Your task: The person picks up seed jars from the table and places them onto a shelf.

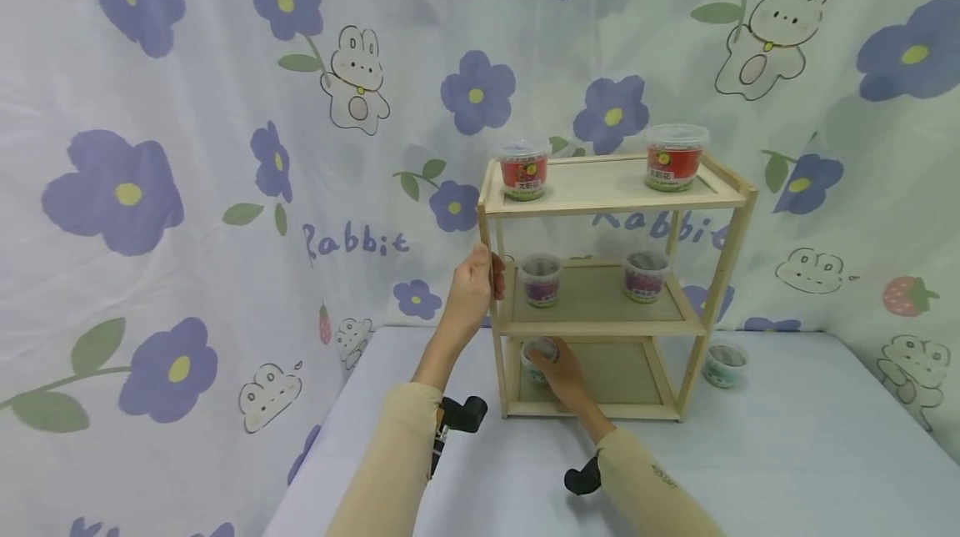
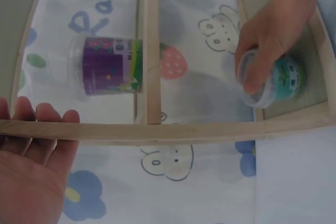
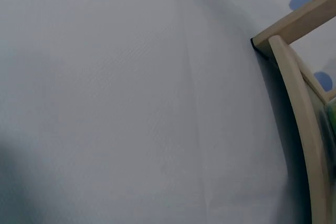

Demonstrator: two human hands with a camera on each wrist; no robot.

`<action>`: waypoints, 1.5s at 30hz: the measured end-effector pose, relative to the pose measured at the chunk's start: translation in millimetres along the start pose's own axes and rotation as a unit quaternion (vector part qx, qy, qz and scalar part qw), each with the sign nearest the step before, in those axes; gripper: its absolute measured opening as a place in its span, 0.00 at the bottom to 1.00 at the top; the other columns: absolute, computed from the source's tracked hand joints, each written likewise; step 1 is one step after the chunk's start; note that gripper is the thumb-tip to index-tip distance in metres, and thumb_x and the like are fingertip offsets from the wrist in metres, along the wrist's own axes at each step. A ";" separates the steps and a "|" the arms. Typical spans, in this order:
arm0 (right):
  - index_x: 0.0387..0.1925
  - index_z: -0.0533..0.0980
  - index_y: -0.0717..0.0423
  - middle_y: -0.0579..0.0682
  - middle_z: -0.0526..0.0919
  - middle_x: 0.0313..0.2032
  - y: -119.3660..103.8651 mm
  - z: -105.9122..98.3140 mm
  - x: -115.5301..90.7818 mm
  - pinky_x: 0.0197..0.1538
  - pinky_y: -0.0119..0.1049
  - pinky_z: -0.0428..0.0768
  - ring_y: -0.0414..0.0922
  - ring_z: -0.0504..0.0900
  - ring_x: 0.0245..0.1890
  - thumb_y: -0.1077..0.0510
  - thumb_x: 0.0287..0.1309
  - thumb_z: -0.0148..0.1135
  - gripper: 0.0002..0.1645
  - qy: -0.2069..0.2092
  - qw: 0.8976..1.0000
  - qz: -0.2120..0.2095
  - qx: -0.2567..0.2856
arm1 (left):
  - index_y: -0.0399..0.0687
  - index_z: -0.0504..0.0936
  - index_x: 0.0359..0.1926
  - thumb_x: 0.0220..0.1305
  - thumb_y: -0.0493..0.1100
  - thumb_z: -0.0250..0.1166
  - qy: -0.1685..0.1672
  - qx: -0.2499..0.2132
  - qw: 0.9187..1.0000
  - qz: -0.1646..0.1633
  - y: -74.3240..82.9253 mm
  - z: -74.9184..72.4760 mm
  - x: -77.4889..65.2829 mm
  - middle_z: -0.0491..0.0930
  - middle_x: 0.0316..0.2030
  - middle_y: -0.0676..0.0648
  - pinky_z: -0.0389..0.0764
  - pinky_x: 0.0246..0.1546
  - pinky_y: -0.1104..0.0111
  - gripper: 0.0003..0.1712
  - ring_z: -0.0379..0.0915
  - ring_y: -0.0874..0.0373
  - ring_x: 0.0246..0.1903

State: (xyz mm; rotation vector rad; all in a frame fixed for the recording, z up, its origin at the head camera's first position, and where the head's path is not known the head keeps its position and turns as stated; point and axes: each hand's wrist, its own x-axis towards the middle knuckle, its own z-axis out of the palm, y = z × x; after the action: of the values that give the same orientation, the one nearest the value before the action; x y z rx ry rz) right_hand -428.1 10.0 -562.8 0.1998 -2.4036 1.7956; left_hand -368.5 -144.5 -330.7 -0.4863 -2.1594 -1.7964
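Note:
A three-tier wooden shelf [image 1: 600,327] stands on the table. My left hand [image 1: 476,278] grips its left front post, with the fingers curled round the wood in the left wrist view. On the bottom tier, at the left, my right hand [image 2: 278,30] holds a clear plastic cup with a green label [image 2: 287,80] from above. Two cups with purple labels, a left one [image 1: 542,280] and a right one [image 1: 645,276], sit on the middle tier. Up top are two lidded red-label cups, left [image 1: 524,172] and right [image 1: 675,160]. The right wrist view does not show the right hand.
Another green-label cup [image 1: 724,364] stands on the white tabletop [image 1: 810,437], just right of the shelf. A curtain with flowers and rabbits [image 1: 187,187] hangs behind and to the left. The shelf's lower corner [image 3: 268,43] appears in the right wrist view.

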 end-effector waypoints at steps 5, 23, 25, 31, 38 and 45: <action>0.67 0.66 0.57 0.61 0.74 0.62 4.6 -3.4 -2.2 0.62 0.58 0.71 0.59 0.72 0.62 0.37 0.64 0.61 0.40 -0.013 1.000 0.009 -0.004 | 0.40 0.73 0.33 0.79 0.61 0.32 0.001 0.004 1.000 0.002 1.0 1.8 -1.1 0.71 0.23 0.39 0.78 0.36 0.47 0.35 0.70 0.40 0.25; 0.69 0.61 0.64 0.68 0.71 0.63 4.2 -19.6 -1.6 0.66 0.58 0.67 0.63 0.68 0.65 0.45 0.67 0.61 0.40 -0.025 0.999 -0.023 0.018 | 0.38 0.73 0.34 0.80 0.60 0.32 0.009 0.016 1.000 -0.004 3.3 1.6 0.2 0.72 0.23 0.44 0.80 0.35 0.53 0.35 0.71 0.50 0.24; 0.64 0.67 0.66 0.66 0.75 0.59 2.0 -24.5 -1.4 0.64 0.56 0.70 0.61 0.72 0.61 0.47 0.68 0.60 0.33 -0.016 0.999 -0.040 0.017 | 0.38 0.74 0.34 0.80 0.60 0.32 0.010 0.013 1.000 -0.005 3.0 1.4 0.1 0.72 0.23 0.44 0.80 0.34 0.57 0.34 0.70 0.53 0.23; 0.51 0.78 0.61 0.57 0.77 0.52 -1.8 -41.3 -4.3 0.57 0.48 0.76 0.52 0.77 0.54 0.50 0.69 0.59 0.20 0.005 0.998 -0.056 0.031 | 0.38 0.73 0.34 0.80 0.58 0.33 0.013 0.010 1.000 -0.005 1.8 1.7 -0.1 0.72 0.23 0.44 0.80 0.34 0.55 0.34 0.70 0.54 0.23; 0.56 0.72 0.72 0.68 0.77 0.54 -5.4 -66.4 -21.1 0.61 0.34 0.75 0.42 0.80 0.53 0.63 0.69 0.57 0.19 0.002 0.989 -0.115 0.096 | 0.38 0.74 0.34 0.80 0.59 0.33 0.015 0.013 1.000 -0.007 1.0 3.1 -0.5 0.72 0.22 0.43 0.79 0.33 0.56 0.34 0.70 0.52 0.22; 0.62 0.65 0.74 0.72 0.72 0.60 -22.9 -90.8 -39.2 0.65 0.43 0.73 0.52 0.76 0.61 0.62 0.71 0.55 0.25 -0.024 0.988 -0.111 0.108 | 0.35 0.73 0.35 0.81 0.55 0.32 0.007 0.005 1.000 -0.010 5.7 1.4 -0.7 0.73 0.24 0.34 0.78 0.34 0.55 0.33 0.71 0.36 0.26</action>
State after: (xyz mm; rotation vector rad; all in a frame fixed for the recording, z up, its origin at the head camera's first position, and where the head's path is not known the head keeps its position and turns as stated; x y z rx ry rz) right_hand -382.8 91.7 -523.1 0.5167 -2.1145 1.9596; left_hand -365.3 -142.3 -326.2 -0.4500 -2.1690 -1.7931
